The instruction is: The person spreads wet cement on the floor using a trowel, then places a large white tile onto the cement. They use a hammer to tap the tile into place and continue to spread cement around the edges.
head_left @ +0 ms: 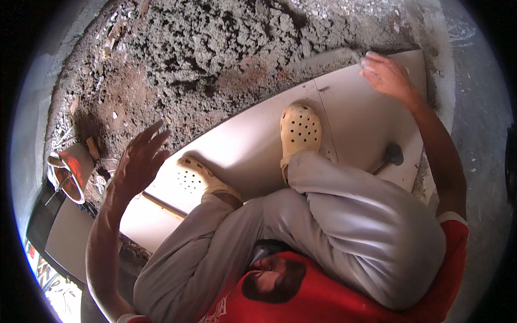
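Note:
My right hand (389, 79) is closed around the handle of a trowel (326, 58) at the upper right. The trowel's blade is smeared by motion and lies low over the edge of the grey, crumbly mortar (207, 46), beside the large pale tiles (366, 102). Whether the blade touches the mortar I cannot tell. My left hand (141, 159) hovers with its fingers spread and nothing in them, near the left end of the tiles and the bare soil (121, 99).
My feet in cream clogs (301, 129) rest on the tiles. A black-headed mallet (394, 153) lies right of my knee. At left are a red and white container (72, 169) and a brown board (70, 239). A wooden strip (163, 205) lies by my left foot.

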Demonstrator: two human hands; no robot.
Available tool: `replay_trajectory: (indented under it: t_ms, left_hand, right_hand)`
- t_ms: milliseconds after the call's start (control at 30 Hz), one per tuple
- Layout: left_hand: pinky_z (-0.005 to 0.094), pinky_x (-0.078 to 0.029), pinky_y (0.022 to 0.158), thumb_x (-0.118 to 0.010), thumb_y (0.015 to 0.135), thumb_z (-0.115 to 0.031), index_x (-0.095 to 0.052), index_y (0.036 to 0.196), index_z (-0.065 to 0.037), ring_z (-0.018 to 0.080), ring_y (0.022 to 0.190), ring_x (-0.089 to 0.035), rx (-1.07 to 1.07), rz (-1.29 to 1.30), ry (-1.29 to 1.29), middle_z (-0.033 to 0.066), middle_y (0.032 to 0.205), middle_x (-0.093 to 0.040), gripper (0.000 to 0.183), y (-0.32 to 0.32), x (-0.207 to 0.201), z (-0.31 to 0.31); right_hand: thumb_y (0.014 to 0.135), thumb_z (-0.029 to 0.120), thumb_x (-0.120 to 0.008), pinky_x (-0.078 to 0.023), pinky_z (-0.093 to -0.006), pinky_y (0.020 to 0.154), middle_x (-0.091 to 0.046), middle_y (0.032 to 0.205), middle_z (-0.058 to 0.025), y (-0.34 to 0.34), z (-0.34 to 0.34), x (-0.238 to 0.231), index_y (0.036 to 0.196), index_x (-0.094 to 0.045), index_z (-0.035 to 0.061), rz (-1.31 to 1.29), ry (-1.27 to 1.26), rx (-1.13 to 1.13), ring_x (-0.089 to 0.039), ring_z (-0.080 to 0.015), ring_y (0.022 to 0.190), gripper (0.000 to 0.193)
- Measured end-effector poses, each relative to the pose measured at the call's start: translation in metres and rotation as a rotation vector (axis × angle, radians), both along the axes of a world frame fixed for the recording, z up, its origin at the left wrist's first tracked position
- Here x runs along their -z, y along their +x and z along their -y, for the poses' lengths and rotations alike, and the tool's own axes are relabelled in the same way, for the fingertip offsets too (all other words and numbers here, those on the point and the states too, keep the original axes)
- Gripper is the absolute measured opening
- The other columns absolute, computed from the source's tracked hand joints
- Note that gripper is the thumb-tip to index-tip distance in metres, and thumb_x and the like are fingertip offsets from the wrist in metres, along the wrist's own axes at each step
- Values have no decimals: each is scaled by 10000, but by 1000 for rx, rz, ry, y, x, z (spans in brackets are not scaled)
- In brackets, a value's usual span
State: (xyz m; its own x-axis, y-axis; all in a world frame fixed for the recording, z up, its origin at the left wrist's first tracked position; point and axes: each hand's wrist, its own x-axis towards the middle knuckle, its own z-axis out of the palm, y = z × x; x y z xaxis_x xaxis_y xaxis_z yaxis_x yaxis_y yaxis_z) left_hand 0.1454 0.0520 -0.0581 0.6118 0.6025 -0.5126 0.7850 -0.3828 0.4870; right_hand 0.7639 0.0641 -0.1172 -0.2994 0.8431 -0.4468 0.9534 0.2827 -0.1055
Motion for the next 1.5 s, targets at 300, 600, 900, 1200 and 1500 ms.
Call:
replay_trajectory:
  t_ms: [300, 600, 900, 1200, 1500]
  left_hand:
    - [464, -479, 1104, -666, 961, -169, -617, 1364, -58, 366, 1308, -575, 165, 9, -13, 189, 1483, -542, 421, 63, 26, -8]
    - [436, -475, 1111, -583, 1017, -230, -634, 1341, -74, 348, 1283, -588, -110, 203, -155, 168, 1414, -598, 363, 202, 96, 16]
    - [461, -490, 984, -657, 951, -129, -685, 1238, -54, 359, 1070, -591, -372, 356, 162, 152, 1152, -653, 298, 246, 140, 53]
    - [438, -481, 995, -646, 911, -56, -704, 1226, -91, 324, 1071, -583, -367, 343, 235, 103, 1122, -654, 322, 244, 146, 56]
    - [425, -483, 1004, -729, 850, -69, -713, 1225, -106, 311, 1074, -584, -416, 325, 234, 93, 1129, -651, 377, 247, 150, 59]
  right_hand:
    - [971, 384, -675, -471, -463, 1070, -665, 1334, -206, 27, 1, -7, 1212, -723, 2, 9, -60, -40, -608, -372, 1260, 454]
    - [966, 416, -665, -445, -469, 1106, -650, 1369, -183, 40, 15, 5, 1270, -705, 45, 52, -133, -22, -587, -363, 1295, 480]
    - [969, 387, -688, -469, -458, 1076, -679, 1286, -241, 93, 10, -6, 1176, -721, -37, 83, 93, 54, -609, -383, 1257, 474]
    - [980, 405, -650, -484, -476, 1054, -666, 1311, -223, 70, 4, -21, 1203, -715, 21, 143, 80, -18, -626, -396, 1231, 448]
    - [997, 338, -639, -528, -491, 974, -678, 1215, -288, 51, 31, -27, 1181, -700, -49, 334, 94, -25, -662, -455, 1104, 433]
